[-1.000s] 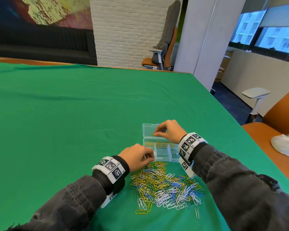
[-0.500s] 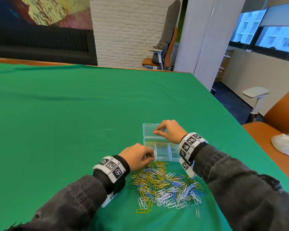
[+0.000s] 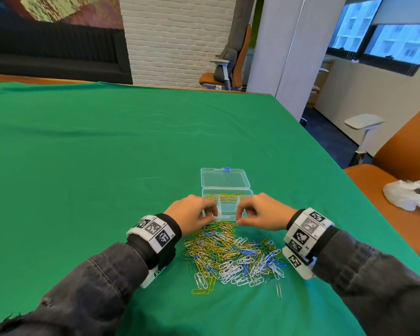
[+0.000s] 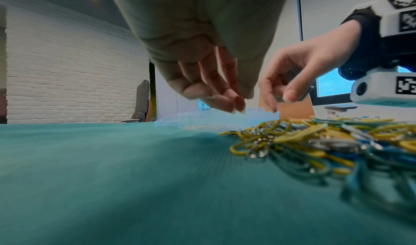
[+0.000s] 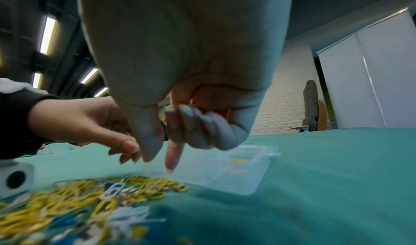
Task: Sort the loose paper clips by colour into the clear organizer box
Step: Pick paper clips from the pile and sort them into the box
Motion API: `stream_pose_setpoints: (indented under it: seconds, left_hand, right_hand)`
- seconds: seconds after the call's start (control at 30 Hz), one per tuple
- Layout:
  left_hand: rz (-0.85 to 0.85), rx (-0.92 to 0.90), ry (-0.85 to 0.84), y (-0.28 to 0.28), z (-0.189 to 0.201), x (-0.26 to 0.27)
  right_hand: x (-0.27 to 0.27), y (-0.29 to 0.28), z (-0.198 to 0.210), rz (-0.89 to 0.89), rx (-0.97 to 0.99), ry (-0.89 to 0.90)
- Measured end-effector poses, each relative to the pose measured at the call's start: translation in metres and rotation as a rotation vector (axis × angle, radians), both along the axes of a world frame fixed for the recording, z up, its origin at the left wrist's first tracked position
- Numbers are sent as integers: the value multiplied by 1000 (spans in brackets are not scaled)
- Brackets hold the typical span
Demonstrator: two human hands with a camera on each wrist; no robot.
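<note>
A clear organizer box [image 3: 228, 215] stands on the green cloth with its lid [image 3: 224, 179] folded back flat. Yellow clips [image 3: 228, 197] lie in its far compartment. A loose pile of yellow, white and blue paper clips [image 3: 230, 253] spreads just in front of it. My left hand [image 3: 212, 214] hovers at the box's near left corner, fingers loosely curled, nothing seen between them [image 4: 242, 101]. My right hand [image 3: 240, 215] hangs at the near right corner, index finger pointing down over the box's edge [image 5: 161, 161], and no clip shows in it.
One stray clip [image 3: 278, 289] lies right of the pile's near end. The table's right edge runs close by, with an orange seat and a white plastic bag [image 3: 412, 194] beyond it. Green cloth stretches far to the left and back.
My right hand has drawn back from the far side of the box to its near edge by the pile. My left hand has stayed near the box's left front corner.
</note>
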State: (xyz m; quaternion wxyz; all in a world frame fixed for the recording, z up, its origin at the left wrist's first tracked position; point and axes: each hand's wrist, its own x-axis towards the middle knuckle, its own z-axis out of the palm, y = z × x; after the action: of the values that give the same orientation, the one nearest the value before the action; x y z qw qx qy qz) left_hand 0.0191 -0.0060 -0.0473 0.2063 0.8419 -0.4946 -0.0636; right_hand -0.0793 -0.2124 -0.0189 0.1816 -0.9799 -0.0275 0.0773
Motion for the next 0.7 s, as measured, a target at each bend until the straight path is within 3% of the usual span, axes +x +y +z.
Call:
stream_pose_setpoints:
  seconds: [0.2,0.43,0.7]
  left_hand:
    - [12,-2,-21,0,2,-3]
    - [12,-16,-4,0,1,-3]
    - [-54,-16,37,0,0,-4]
  right_hand:
    - [-5,21,-14,-19,-85,81]
    - [-8,36,-17,10,-20,172]
    - [-12,23,-20,25,-49,94]
